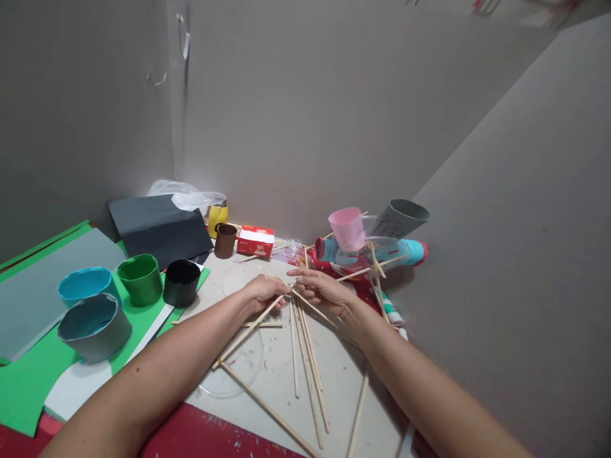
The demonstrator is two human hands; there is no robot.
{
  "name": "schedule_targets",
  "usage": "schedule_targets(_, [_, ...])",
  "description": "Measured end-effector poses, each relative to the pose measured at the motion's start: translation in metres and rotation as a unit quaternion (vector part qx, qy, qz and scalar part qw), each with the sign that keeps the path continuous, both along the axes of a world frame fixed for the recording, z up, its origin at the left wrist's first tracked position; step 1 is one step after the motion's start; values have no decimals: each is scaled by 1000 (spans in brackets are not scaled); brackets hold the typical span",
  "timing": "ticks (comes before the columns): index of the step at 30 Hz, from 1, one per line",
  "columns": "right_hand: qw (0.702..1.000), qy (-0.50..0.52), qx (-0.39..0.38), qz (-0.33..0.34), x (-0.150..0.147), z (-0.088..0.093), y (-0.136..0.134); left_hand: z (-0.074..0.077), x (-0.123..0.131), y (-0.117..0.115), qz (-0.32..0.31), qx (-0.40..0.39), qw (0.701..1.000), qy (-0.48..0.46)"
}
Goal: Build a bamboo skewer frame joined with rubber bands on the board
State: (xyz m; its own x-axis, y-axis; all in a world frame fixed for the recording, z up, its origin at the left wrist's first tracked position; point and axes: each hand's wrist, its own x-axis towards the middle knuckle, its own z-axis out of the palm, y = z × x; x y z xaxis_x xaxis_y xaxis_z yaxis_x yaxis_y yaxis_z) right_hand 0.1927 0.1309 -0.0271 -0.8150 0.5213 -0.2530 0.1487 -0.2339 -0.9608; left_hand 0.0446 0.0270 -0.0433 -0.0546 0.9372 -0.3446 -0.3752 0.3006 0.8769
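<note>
Near the middle of the board, my left hand (265, 292) pinches the joined ends of two thin wooden sticks (252, 327). One stick slants down left to a corner bound with something orange-brown, where another wooden stick (267, 407) meets it. My right hand (327, 292) is at the same joint, its fingers bent together around the tip. Whatever they grip is too small to make out. The second stick of the joint runs down right beneath my right hand. Several loose wooden sticks (310, 369) lie fanned out below the hands.
Blue (86, 286), grey (94, 327), green (140, 280) and black (181, 283) cups stand left on green sheets (28, 394). Behind are a brown cup (225, 242) and a red box (256, 242). A pink cup (347, 229) and a grey cup (401, 219) stand right, near the wall.
</note>
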Motion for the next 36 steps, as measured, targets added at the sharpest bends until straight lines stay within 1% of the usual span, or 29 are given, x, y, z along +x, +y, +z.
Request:
schedule_targets(4, [999, -24, 12, 34, 3, -1, -1, 0, 0, 0, -6, 4, 1000, -1])
schedule_targets(10, [991, -83, 78, 67, 8, -5, 7, -1, 2, 1, -8, -1, 1000, -1])
schedule_targets(12, [986, -100, 107, 82, 8, -2, 8, -1, 2, 1, -7, -1, 1000, -1])
schedule_targets(15, [974, -120, 143, 127, 7, 4, 8, 0, 3, 0, -5, 1, 1000, 0])
schedule_targets(19, [960, -136, 167, 177, 6, 8, 8, 0, 5, 0, -7, 0, 1000, 0])
schedule_targets(23, [961, -128, 171, 176, 8, 6, 11, 2, 7, -2, -3, 2, 1000, -4])
schedule_targets(24, [958, -131, 183, 178, 8, 6, 12, 4, 7, -2, -2, 2, 1000, -6])
schedule_targets(26, [943, -147, 230, 189, 9, 7, 14, 7, 8, -3, 0, 2, 1000, -7])
schedule_targets(29, [912, -172, 305, 212, 9, 10, 17, 11, 10, -5, 3, -1, 1000, -5])
schedule_targets(32, [894, -178, 352, 214, 7, 13, 17, 12, 12, -7, 7, 0, 1000, -1])
schedule_targets(36, [872, -177, 409, 204, 5, 15, 12, 9, 13, -6, 16, 2, 1000, 8])
